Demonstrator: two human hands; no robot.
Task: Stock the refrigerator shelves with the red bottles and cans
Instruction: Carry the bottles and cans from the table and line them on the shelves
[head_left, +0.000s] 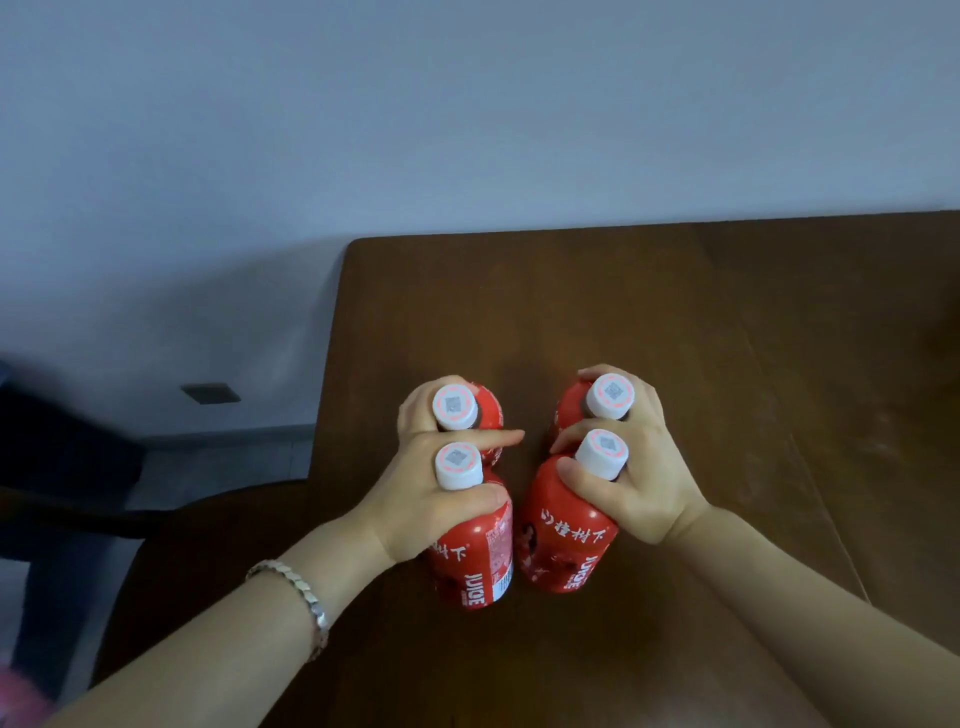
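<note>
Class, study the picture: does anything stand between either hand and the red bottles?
Nothing: the left hand grips the left bottles at the necks, the right hand the right bottles. No refrigerator is in view, so that path cannot be judged.

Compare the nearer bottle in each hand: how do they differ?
The left hand's nearer bottle turns a white barcode panel toward the camera; the right hand's nearer bottle shows only red with white print. The left hand hides most of its bottle's characters; the right hand leaves its row readable. Both are red, white-capped, marked JUICE.
</note>
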